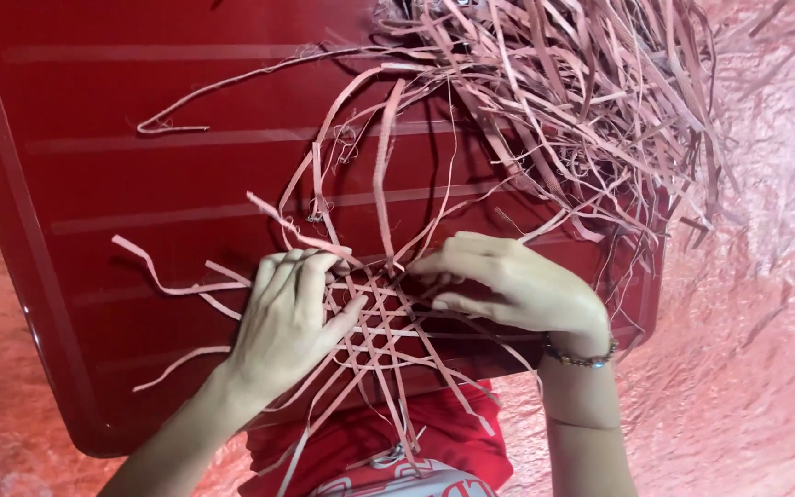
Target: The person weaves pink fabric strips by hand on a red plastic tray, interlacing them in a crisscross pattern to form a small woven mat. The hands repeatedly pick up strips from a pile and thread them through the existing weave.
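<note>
Red tray-like surface (140, 184) on a pink sheet (766, 276): between our hands lies the open-lattice woven mat (381, 329), left hand (285, 324) pressing it flat, right hand (508, 285) pinching a strip at its upper edge, loose strips (581, 92) heaped beyond the right hand.

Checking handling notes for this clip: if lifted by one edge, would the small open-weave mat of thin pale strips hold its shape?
Probably not: the small open-weave mat of thin pale strips looks loosely laced, with free ends curling. Likely light and floppy; both hands, left hand and right hand, press it flat.
</note>
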